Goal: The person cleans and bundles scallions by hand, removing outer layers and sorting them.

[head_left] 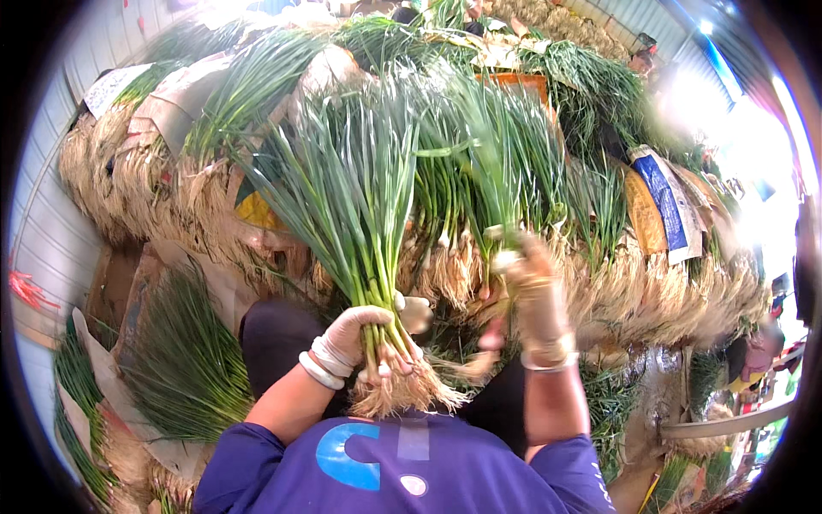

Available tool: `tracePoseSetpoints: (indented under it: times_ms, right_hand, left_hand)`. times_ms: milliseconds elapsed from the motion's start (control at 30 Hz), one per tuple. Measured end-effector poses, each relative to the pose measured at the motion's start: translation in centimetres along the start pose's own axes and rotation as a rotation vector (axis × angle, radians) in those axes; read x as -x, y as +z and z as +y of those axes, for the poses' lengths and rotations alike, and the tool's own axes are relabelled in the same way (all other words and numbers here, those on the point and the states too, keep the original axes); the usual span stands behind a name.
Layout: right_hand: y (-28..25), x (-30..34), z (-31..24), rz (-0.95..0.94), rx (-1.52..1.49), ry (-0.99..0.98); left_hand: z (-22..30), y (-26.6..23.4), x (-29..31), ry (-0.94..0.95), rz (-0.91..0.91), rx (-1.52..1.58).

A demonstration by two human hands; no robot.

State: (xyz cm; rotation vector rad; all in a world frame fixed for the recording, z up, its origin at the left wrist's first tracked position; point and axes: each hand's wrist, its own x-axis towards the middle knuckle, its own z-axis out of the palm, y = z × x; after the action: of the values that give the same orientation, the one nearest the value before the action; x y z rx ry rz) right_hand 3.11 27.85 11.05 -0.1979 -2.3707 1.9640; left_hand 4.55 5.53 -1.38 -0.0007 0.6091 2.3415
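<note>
My left hand (pixel 353 339), in a pale glove with a white band at the wrist, is closed around a thick bunch of spring onions (pixel 364 231). The green leaves fan upward and away from me; white bulbs and stringy tan roots hang below the fist, close to my chest. To the right, my gloved right hand (pixel 533 283) is raised and blurred by motion. Its fingers close on a few spring onion stalks (pixel 490 184), whose leaves are smeared above it, with a blurred pinkish bulb end below. Just beyond both hands lies a row of more spring onions (pixel 445 193), roots toward me.
Long heaps of spring onions (pixel 257 86) with matted roots (pixel 154 184) fill the far side. More leaves (pixel 188 351) lie at my left. Sacks (pixel 661 206) cover part of the right heap. A curved pale bar (pixel 728 424) and another person (pixel 758 351) are at right.
</note>
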Motion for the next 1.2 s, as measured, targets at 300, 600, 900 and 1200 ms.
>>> tracePoseSetpoints:
  times_ms: [300, 600, 900, 1200]
  right_hand:
    - [-17.2, -8.8, 4.9, 0.383, 0.648, -0.327]
    - [-6.3, -14.4, 12.9, 0.156, 1.077, -0.233]
    - [1.8, -2.6, 7.0, -0.037, -0.465, 0.105]
    - [5.3, -1.7, 9.6, -0.328, 0.901, -0.710]
  left_hand:
    - [3.3, 2.0, 1.6, 0.276, -0.112, 0.044]
    - [2.7, 0.1, 0.3, 0.238, -0.029, 0.033]
    - [-0.4, 0.0, -1.1, 0.015, -0.145, 0.110]
    - [-0.8, -0.7, -0.9, -0.100, 0.005, 0.039]
